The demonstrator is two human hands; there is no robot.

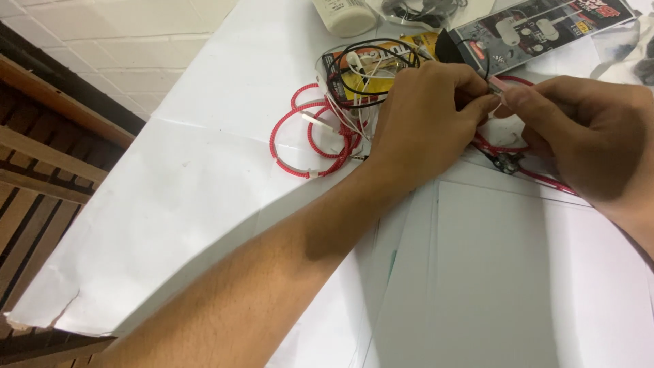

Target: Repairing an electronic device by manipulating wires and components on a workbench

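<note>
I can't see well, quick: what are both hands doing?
Left hand: closed, pinching the red cable.
Right hand: closed, fingertips pinching the same cable's end.

The cable coil (315,136) lies on the paper (204,177), left of the hands; packets (538,27) lie behind it.

White paper sheets (204,191) cover the table beside pale floor tiles (116,41) and brown wooden slats (34,177).
</note>
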